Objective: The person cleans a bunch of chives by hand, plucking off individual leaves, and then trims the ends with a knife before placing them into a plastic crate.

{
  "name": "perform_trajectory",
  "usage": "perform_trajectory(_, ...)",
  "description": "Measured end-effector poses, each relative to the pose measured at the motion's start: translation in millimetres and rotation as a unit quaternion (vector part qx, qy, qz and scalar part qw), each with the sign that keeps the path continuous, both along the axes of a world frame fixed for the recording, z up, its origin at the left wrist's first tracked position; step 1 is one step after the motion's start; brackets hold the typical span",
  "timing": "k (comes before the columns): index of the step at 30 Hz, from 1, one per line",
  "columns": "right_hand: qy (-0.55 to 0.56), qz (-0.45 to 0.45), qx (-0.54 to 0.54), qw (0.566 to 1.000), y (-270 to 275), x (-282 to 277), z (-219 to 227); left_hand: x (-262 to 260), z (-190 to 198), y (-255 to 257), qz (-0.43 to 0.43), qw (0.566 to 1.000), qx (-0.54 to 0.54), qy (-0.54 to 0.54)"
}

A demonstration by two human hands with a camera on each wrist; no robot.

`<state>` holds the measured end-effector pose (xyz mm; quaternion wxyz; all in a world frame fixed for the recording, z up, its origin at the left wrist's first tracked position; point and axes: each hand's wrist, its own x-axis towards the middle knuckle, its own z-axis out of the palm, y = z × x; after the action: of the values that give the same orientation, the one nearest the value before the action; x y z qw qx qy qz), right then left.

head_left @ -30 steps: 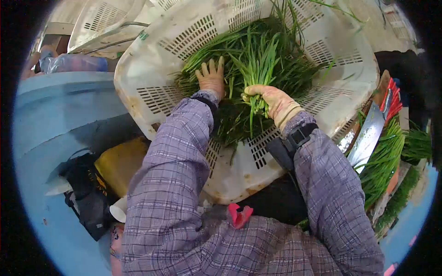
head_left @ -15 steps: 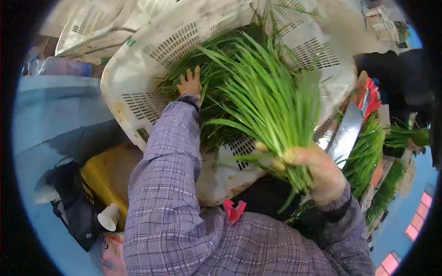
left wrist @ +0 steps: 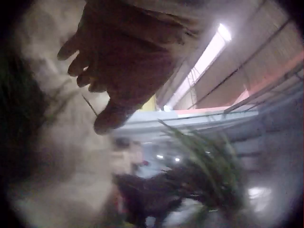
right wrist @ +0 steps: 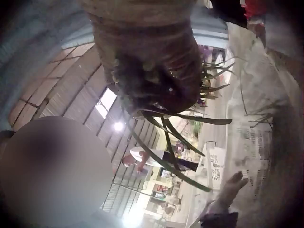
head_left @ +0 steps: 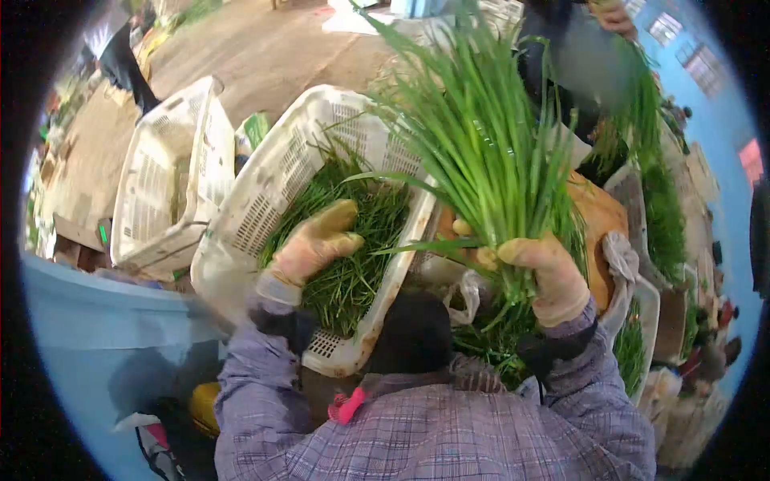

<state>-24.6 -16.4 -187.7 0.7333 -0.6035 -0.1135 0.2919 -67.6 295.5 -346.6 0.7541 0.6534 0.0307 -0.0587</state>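
My right hand (head_left: 549, 276), in a pale glove, grips a thick bunch of green leafy stalks (head_left: 489, 152) by its lower ends, upright at the right of the head view. The left hand (head_left: 313, 244), gloved too, is raised over the white crate (head_left: 249, 212), its fingers apart and slightly bent, holding nothing. Loose greens (head_left: 345, 280) lie in that crate beneath it. In the left wrist view the left hand (left wrist: 118, 61) is dark, with fingers spread. The right wrist view shows the right hand (right wrist: 152, 61) closed around the stalks, several leaves (right wrist: 166, 166) hanging out.
Another white crate (head_left: 152, 176) stands at the left. A blue tub's edge (head_left: 120, 309) runs along the lower left. At the right are more greens (head_left: 662, 216) in crates and an orange-brown surface (head_left: 597, 220). Another person's hand (head_left: 613, 16) holds greens at the upper right.
The head view has tilted up to show more floor and crates. My right hand has lifted the bunch out of the crate, and my left hand has come up off the greens.
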Motion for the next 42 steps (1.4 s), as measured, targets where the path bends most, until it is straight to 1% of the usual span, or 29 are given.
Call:
perform_trajectory(1, 0.01, 0.01, -0.001, 1.0, -6.9, -10.3, 0.4, -4.5, 24.5, -36.8, -0.078, 0.987, -0.138, -0.016)
perform_trajectory(3, 0.059, 0.067, 0.015, 0.996, -29.9, -28.3, -8.2, 3.0, 34.1, -108.8, -0.222, 0.912, -0.323, -0.123)
perform_trajectory(4, 0.062, 0.055, 0.022, 0.996, -40.6, -41.6, -13.7, 10.6, 5.2, -126.8, -0.202, 0.952, -0.206, -0.103)
perform_trajectory(6, 0.113, 0.122, 0.042, 0.985, -60.1, -70.9, -22.2, -2.4, 28.2, -178.0, -0.202, 0.911, -0.348, -0.088)
perform_trajectory(7, 0.107, 0.12, 0.032, 0.986, -70.3, -83.1, -24.9, -11.2, 33.3, -199.9, -0.216, 0.908, -0.35, -0.077)
perform_trajectory(9, 0.14, 0.092, 0.059, 0.984, -99.1, -100.1, -33.6, -23.5, 38.2, -238.8, -0.158, 0.871, -0.458, -0.083)
perform_trajectory(12, 0.188, 0.065, 0.089, 0.976, -139.8, -118.6, -45.3, -19.6, 9.1, -279.4, -0.177, 0.858, -0.479, -0.057)
perform_trajectory(13, 0.179, 0.058, 0.073, 0.98, -148.5, -123.4, -48.2, -31.8, 36.1, -288.3, -0.135, 0.875, -0.462, -0.055)
perform_trajectory(16, 0.128, 0.065, 0.024, 0.989, -191.7, -117.0, -63.1, -23.2, 49.0, -317.0, -0.166, 0.891, -0.421, 0.032)
perform_trajectory(17, 0.06, 0.019, 0.051, 0.997, -202.9, -115.2, -61.8, -22.5, 46.4, -323.8, -0.212, 0.873, -0.434, 0.062)
perform_trajectory(18, -0.008, -0.029, 0.078, 0.996, -213.7, -113.9, -60.7, -20.6, 48.2, -334.4, -0.222, 0.874, -0.427, 0.063)
perform_trajectory(19, -0.021, -0.071, 0.153, 0.985, -219.8, -113.9, -59.5, -20.8, 55.2, -346.7, -0.252, 0.887, -0.385, 0.045)
perform_trajectory(20, -0.021, -0.084, 0.156, 0.984, -223.9, -108.4, -59.2, -19.2, 60.1, -353.7, -0.281, 0.895, -0.346, 0.03)
perform_trajectory(22, -0.015, -0.116, 0.172, 0.978, -244.9, -94.3, -68.3, -9.3, 55.7, -373.6, -0.291, 0.907, -0.299, 0.064)
perform_trajectory(24, -0.005, -0.134, 0.182, 0.974, -259.9, -87.7, -72.4, -3.2, 63.9, -394.6, -0.283, 0.927, -0.242, 0.031)
perform_trajectory(26, -0.077, -0.202, 0.113, 0.97, -273.4, -79.0, -62.6, 16.9, 61.5, -417.7, -0.29, 0.932, -0.214, 0.046)
perform_trajectory(27, -0.143, -0.219, 0.079, 0.962, -281.9, -69.6, -50.4, 26.1, 67.8, -431.2, -0.312, 0.936, -0.153, -0.051)
perform_trajectory(28, -0.164, -0.235, 0.102, 0.953, -292.7, -53.5, -56.2, 36.0, 75.0, -444.2, -0.33, 0.928, -0.09, -0.147)
perform_trajectory(29, -0.17, -0.26, 0.088, 0.946, -300.0, -48.8, -36.8, 52.7, 87.9, -458.4, -0.354, 0.907, -0.037, -0.225)
perform_trajectory(30, -0.287, -0.284, 0.024, 0.914, -311.4, -32.3, -31.0, 69.0, 102.8, -472.9, -0.373, 0.877, 0.016, -0.302)
perform_trajectory(32, -0.334, -0.311, -0.032, 0.889, -333.7, -17.8, -11.9, 88.7, 125.4, -501.0, -0.316, 0.841, 0.075, -0.433)
perform_trajectory(33, -0.332, -0.315, -0.033, 0.889, -343.0, -10.7, -12.1, 96.1, 118.7, -508.7, -0.321, 0.84, 0.073, -0.432)
perform_trajectory(35, -0.308, -0.327, 0.054, 0.892, -361.5, 3.7, -13.6, 142.9, 113.7, -528.9, -0.366, 0.866, 0.0, -0.342)
perform_trajectory(36, -0.308, -0.332, 0.054, 0.89, -373.7, 15.5, -27.6, 160.3, 110.4, -553.0, -0.388, 0.873, -0.035, -0.294)
perform_trajectory(38, -0.299, -0.341, -0.101, 0.885, -399.9, 44.2, -79.7, 173.2, 99.8, -555.9, -0.429, 0.876, -0.102, -0.196)
perform_trajectory(39, -0.297, -0.348, -0.099, 0.884, -409.2, 52.8, -98.3, 183.5, 94.7, -570.4, -0.447, 0.873, -0.133, -0.142)
perform_trajectory(40, -0.177, -0.327, 0.058, 0.926, -417.1, 60.5, -115.1, 182.7, 88.6, -547.9, -0.463, 0.867, -0.161, -0.088)
perform_trajectory(41, -0.054, -0.291, 0.214, 0.931, -423.4, 68.5, -120.5, 181.0, 85.2, -507.1, -0.476, 0.858, -0.189, -0.036)
perform_trajectory(42, -0.056, -0.294, 0.218, 0.929, -432.2, 78.4, -122.7, 201.3, 82.1, -548.7, -0.487, 0.846, -0.215, 0.017)
